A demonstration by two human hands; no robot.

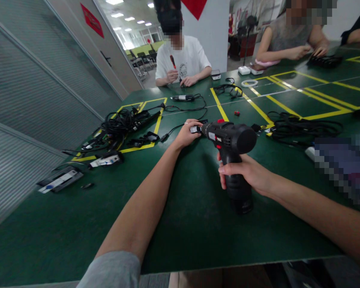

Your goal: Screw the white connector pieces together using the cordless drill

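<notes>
A black cordless drill with red parts is held upright by its grip in my right hand, fingers wrapped round the handle. Its chuck points away and to the left, at a small black box with a white label. My left hand grips that box against the green table, fingers closed over it. Whether the bit touches the box is too small to tell. A black cable with a plug lies just left of my left hand.
Tangled black cables lie on the left inside yellow tape, near opened black cases. More cables lie at right. A pen-shaped tool and a white ring lie farther back. Across the table, a person holds a screwdriver.
</notes>
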